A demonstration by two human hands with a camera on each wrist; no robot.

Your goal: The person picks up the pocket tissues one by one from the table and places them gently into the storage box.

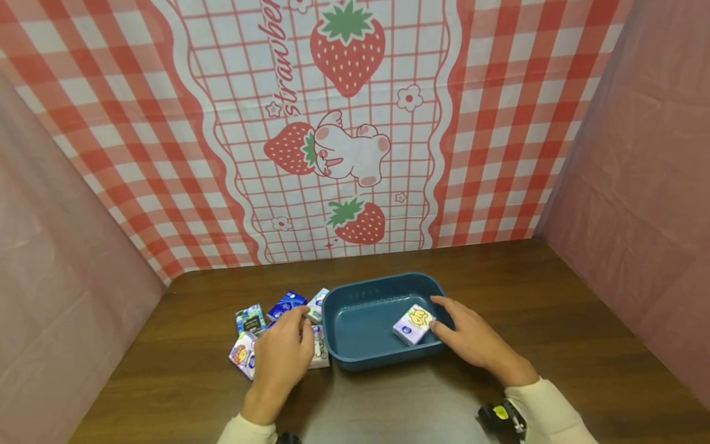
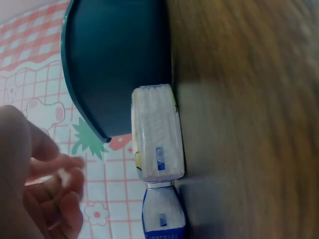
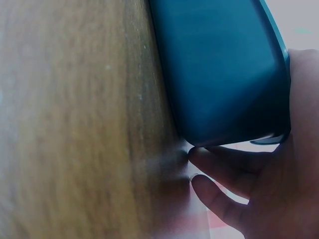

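Note:
A dark teal plastic basin (image 1: pixel 383 357) stands on the wooden table, with one pale purple tissue pack (image 1: pixel 413 325) lying at its right end. My right hand (image 1: pixel 471 336) holds that end, thumb over the rim beside the pack. The right wrist view shows its fingers (image 3: pixel 219 164) along the basin's outer wall, fingertips low near the table. My left hand (image 1: pixel 283 348) hovers over several small tissue packs left of the basin, partly hiding them. Its fingers (image 2: pixel 70 199) are loosely bent, with nothing between them. A white-ended tissue pack (image 2: pixel 158 132) sits close against the basin wall.
In the pile are a dark blue pack (image 1: pixel 286 304), a blue-green patterned pack (image 1: pixel 249 319) and a purple cartoon pack (image 1: pixel 242 354). A strawberry-print cloth (image 1: pixel 344 148) hangs behind the table (image 1: pixel 516 296). Pink curtains (image 1: pixel 638 166) close off both sides.

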